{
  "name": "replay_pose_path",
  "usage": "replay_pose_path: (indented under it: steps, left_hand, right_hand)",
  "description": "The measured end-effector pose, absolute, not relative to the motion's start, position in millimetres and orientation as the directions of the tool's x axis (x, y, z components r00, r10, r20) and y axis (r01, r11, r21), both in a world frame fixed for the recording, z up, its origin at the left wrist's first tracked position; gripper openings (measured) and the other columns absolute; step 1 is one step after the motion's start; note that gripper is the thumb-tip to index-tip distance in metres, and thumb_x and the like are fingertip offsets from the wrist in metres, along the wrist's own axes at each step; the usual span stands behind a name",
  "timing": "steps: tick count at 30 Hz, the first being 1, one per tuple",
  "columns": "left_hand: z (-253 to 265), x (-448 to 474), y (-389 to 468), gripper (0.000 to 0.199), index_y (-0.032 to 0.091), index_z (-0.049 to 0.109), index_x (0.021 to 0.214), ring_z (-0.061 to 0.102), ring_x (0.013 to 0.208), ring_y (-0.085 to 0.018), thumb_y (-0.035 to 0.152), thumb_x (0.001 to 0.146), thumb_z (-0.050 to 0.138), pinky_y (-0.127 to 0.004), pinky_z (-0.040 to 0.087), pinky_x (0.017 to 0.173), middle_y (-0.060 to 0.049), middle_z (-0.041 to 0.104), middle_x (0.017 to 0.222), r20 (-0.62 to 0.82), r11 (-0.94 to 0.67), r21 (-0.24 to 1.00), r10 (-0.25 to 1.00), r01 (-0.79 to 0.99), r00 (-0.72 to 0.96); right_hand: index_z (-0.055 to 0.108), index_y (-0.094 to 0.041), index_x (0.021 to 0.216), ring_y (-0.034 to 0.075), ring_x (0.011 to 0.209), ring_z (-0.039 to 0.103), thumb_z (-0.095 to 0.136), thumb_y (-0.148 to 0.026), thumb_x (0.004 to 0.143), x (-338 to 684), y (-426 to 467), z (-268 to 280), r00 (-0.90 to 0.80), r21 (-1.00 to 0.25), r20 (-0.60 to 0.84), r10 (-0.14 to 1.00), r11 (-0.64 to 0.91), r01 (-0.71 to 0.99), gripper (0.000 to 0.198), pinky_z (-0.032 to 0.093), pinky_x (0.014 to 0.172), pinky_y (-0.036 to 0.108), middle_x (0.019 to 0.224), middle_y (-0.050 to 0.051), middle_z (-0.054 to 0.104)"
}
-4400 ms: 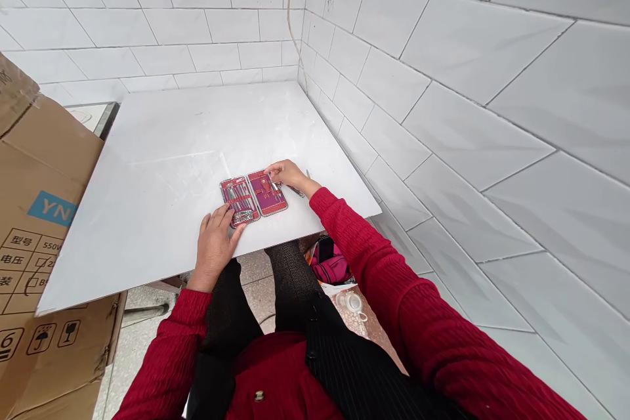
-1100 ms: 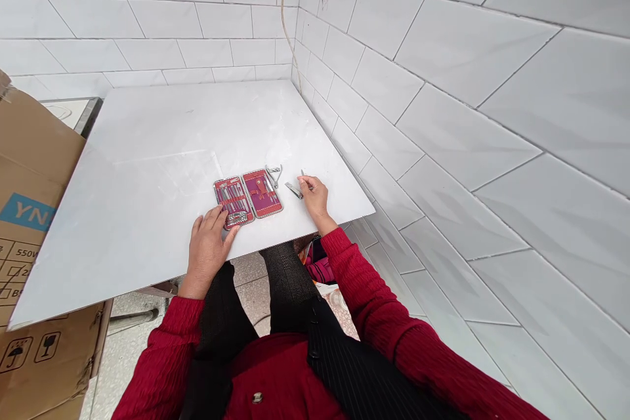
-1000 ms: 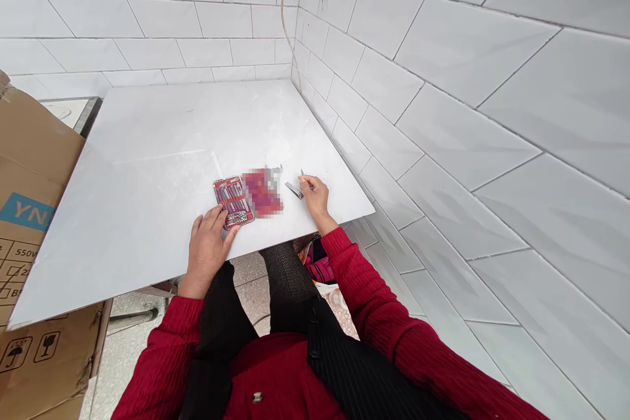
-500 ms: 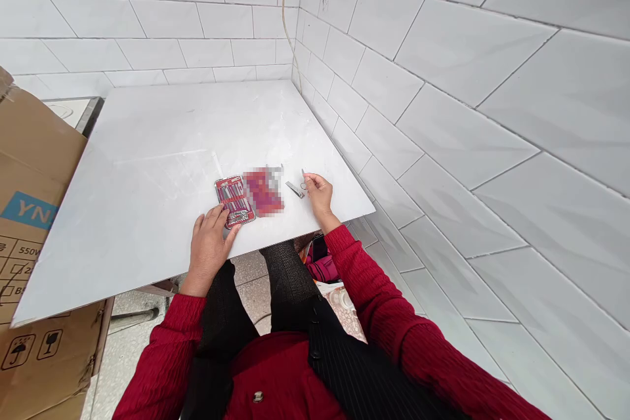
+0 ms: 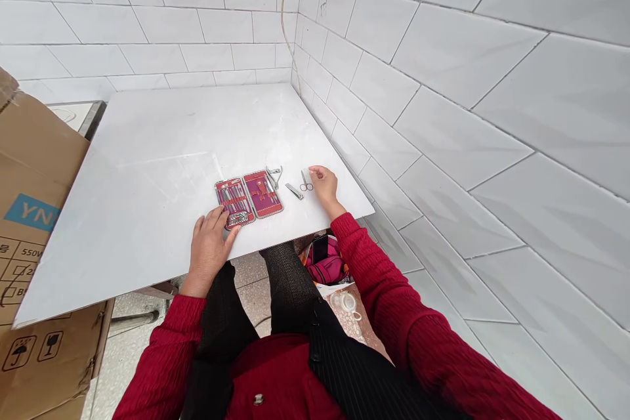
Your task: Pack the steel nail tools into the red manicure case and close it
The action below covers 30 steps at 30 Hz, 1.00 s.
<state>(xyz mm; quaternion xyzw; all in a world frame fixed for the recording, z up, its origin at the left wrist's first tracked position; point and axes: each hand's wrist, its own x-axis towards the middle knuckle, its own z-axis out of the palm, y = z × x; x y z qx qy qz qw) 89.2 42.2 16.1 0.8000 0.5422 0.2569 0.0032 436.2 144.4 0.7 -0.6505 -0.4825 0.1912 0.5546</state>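
Note:
A manicure case (image 5: 264, 213) lies unfolded on the white table, red inside with several metal tools in both halves. My left hand (image 5: 210, 236) has its thumb and fingers at the near left corner of the case, holding it against the table. To the right of the case, small scissors (image 5: 306, 186) rest on the tabletop with their blades pointing away. Beside them my right hand (image 5: 325, 187) is loosely curled, its fingers apart from the scissors and holding nothing visible. A nail clipper (image 5: 294, 191) lies left of the scissors, and cuticle nippers (image 5: 274, 176) are by the case's far right corner.
The white table (image 5: 157, 125) meets tiled walls (image 5: 433, 92) at the back and right. Large cardboard boxes (image 5: 39, 144) stand at its left. A thin cable (image 5: 284, 13) hangs in the corner. Below the near edge is a pink bag (image 5: 327, 268) with a dark phone-like object.
My right hand has let go of the scissors and drawn slightly to the right; they now lie on the table. My left hand stays at the case.

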Motion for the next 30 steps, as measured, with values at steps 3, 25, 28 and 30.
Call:
replay_pose_path:
  steps: [3, 25, 28, 30]
  left_hand:
    - [15, 89, 42, 0.053, 0.017, 0.063, 0.136, 0.055, 0.139, -0.035, 0.054, 0.104, 0.041, -0.056, 0.035, 0.121, -0.018, 0.060, 0.150, 0.409, -0.409, 0.283, 0.870, 0.867, 0.276]
    - [14, 89, 41, 0.054, 0.014, 0.063, 0.136, 0.055, 0.139, -0.035, 0.053, 0.105, 0.040, -0.056, 0.034, 0.121, -0.020, 0.059, 0.151, 0.397, -0.398, 0.284, 0.877, 0.872, 0.271]
    - [14, 89, 41, 0.052, 0.015, 0.062, 0.136, 0.055, 0.140, -0.035, 0.051, 0.105, 0.042, -0.056, 0.034, 0.122, -0.020, 0.059, 0.151, 0.391, -0.392, 0.279, 0.880, 0.877, 0.269]
    - [14, 90, 41, 0.051, 0.015, 0.062, 0.136, 0.055, 0.140, -0.035, 0.050, 0.105, 0.043, -0.056, 0.034, 0.122, -0.019, 0.059, 0.151, 0.391, -0.390, 0.276, 0.881, 0.879, 0.268]
  right_hand:
    - [0.078, -0.018, 0.098, 0.023, 0.084, 0.066, 0.059, -0.031, 0.087, 437, 147, -2, 0.446, -0.863, 0.292, 0.846, 0.033, 0.503, 0.025, 0.054, 0.084, 0.039, 0.099, 0.009, 0.076]
    - [0.077, -0.017, 0.100, 0.022, 0.084, 0.066, 0.057, -0.026, 0.087, 434, 143, -4, 0.399, -0.814, 0.257, 0.880, -0.025, 0.581, 0.026, 0.052, 0.081, 0.036, 0.098, 0.008, 0.075]
    - [0.077, -0.018, 0.103, 0.021, 0.084, 0.067, 0.056, -0.026, 0.089, 432, 144, -2, 0.386, -0.825, 0.236, 0.892, -0.026, 0.564, 0.027, 0.052, 0.080, 0.034, 0.099, 0.006, 0.076]
    - [0.077, -0.018, 0.105, 0.020, 0.084, 0.067, 0.055, -0.025, 0.090, 427, 145, 0, 0.367, -0.825, 0.233, 0.901, -0.017, 0.565, 0.027, 0.052, 0.080, 0.033, 0.100, 0.006, 0.076]
